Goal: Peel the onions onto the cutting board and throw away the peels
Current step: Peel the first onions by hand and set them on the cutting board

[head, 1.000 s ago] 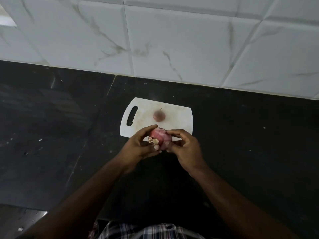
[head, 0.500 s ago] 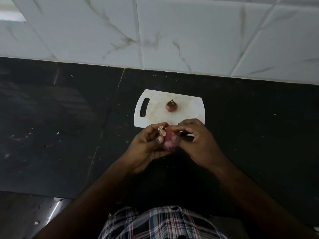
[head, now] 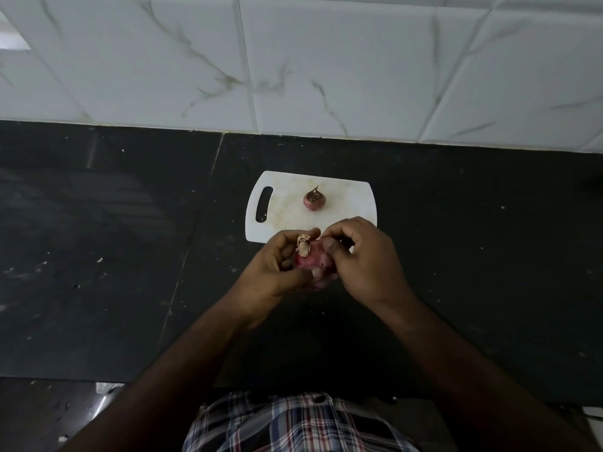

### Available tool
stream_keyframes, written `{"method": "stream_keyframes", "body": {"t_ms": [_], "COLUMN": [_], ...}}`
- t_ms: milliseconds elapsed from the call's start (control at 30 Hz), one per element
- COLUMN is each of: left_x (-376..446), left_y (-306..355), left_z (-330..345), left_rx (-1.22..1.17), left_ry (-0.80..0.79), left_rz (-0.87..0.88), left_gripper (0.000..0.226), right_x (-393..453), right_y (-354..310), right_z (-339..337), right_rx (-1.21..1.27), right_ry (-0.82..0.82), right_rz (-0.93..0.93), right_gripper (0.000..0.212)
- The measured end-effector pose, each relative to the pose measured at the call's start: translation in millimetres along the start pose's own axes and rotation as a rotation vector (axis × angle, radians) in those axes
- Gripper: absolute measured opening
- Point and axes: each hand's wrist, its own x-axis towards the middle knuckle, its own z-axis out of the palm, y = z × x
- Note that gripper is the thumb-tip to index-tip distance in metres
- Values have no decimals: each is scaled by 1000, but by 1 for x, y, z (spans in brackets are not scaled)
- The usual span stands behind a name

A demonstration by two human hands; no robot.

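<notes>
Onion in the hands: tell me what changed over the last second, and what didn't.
The held onion has been turned in the grip: its pale root end, first low on the left, now points up by the left hand thumb. The right hand fingers have curled over its top. No peel has come off. Both hands still hold it at the near edge of the board; the second onion stays there untouched.

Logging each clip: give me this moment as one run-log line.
phase: peeling | left hand: holds onion | right hand: picks at skin | second onion: unpeeled on board | peels discarded: none seen
</notes>
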Motion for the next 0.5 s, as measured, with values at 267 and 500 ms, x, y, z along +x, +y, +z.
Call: {"method": "stream_keyframes", "body": {"t_ms": [267, 500], "left_x": [-4, -4], "left_y": [-7, -12], "left_z": [-11, -9], "left_rx": [-66, -4], "left_ry": [-6, 3], "left_rz": [-56, -81], "left_gripper": [56, 60], "right_x": [-1, -7], "right_y": [14, -1], "right_z": [-14, -2], "right_rx": [13, 69], "right_ry": [-172, -189], "right_rz": [62, 30], "right_gripper": [29, 25]}}
